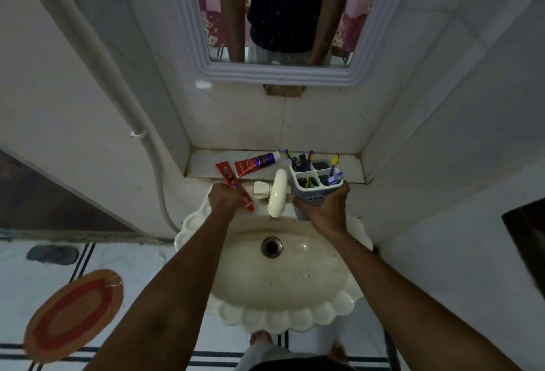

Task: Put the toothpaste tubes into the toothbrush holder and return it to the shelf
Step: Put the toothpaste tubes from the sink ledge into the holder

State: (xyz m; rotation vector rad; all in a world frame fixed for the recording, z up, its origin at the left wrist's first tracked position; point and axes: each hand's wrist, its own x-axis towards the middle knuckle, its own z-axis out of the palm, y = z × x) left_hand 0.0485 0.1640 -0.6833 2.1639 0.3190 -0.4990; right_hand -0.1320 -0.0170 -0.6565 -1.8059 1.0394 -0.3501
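**Two tubes still outside the holder**

One red toothpaste tube (pixel 234 186) is gripped in the closed left hand (pixel 225 199) over the basin's (pixel 283 316) left rim; a second tube (pixel 256 163) lies on the shelf (pixel 351 165). The toothbrush holder (pixel 314 186) is clasped by the right hand's (pixel 324 211) wrapped fingers, beside the tap (pixel 277 193).

- Advice: holder kept upright, tube fed end-first into the emptiest compartment.
- Four compartments noted; toothbrushes (pixel 333 164) stand in several, the near-left holding only short items.

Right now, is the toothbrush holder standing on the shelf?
No, the right hand holds the toothbrush holder above the sink.
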